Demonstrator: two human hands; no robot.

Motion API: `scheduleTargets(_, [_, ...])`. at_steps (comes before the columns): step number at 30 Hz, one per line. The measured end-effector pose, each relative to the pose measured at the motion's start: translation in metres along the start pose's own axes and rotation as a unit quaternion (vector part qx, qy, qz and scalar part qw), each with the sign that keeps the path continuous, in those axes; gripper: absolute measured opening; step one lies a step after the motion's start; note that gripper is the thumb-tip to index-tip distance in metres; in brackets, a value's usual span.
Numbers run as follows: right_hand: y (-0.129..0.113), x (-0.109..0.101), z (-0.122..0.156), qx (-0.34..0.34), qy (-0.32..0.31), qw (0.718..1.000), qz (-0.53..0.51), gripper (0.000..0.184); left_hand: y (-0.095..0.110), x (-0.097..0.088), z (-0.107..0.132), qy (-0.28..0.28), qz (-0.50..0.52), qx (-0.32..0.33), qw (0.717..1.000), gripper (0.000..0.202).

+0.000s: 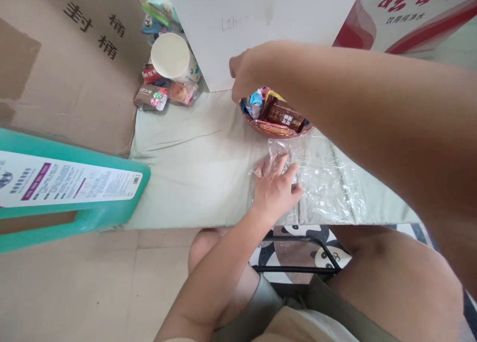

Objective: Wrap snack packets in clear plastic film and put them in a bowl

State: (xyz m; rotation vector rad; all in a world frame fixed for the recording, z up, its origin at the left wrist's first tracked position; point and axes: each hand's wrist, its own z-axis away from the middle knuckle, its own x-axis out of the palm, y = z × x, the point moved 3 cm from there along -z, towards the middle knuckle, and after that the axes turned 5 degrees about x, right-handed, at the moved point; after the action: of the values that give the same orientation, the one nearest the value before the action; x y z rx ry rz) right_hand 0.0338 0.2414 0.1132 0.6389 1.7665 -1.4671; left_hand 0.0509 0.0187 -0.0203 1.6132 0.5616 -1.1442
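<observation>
My left hand (pixel 276 190) lies palm down with its fingers spread, touching a sheet of clear, crinkled plastic film (pixel 328 188) on the cloth-covered table. Just beyond it stands a round, reddish-brown basket (pixel 263 132) filled with wrapped snacks, among them a dark brown packet (pixel 285 114) and a blue-and-white wrapper (pixel 255 102). My right arm stretches in from the right across the basket's far side. At its end, my right hand (pixel 244 73) is bent at the wrist by the basket's far left rim; its fingers are mostly hidden, and so is anything in them.
Behind the basket stands a white box (pixel 261 24), with a red-and-white carton (pixel 417 24) to its right. A paper cup (pixel 173 58) and several packaged snacks (pixel 151 97) sit at the back left. A large cardboard box (pixel 74 73) and a green jug (pixel 112 158) flank the left side.
</observation>
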Motion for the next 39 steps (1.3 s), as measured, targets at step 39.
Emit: scheduleTargets(39, [0.205,-0.046,0.299,-0.125,-0.012,0.989,-0.072,0.018,-0.038,-0.057,0.040,0.026,0.182,-0.016,0.983,0.016])
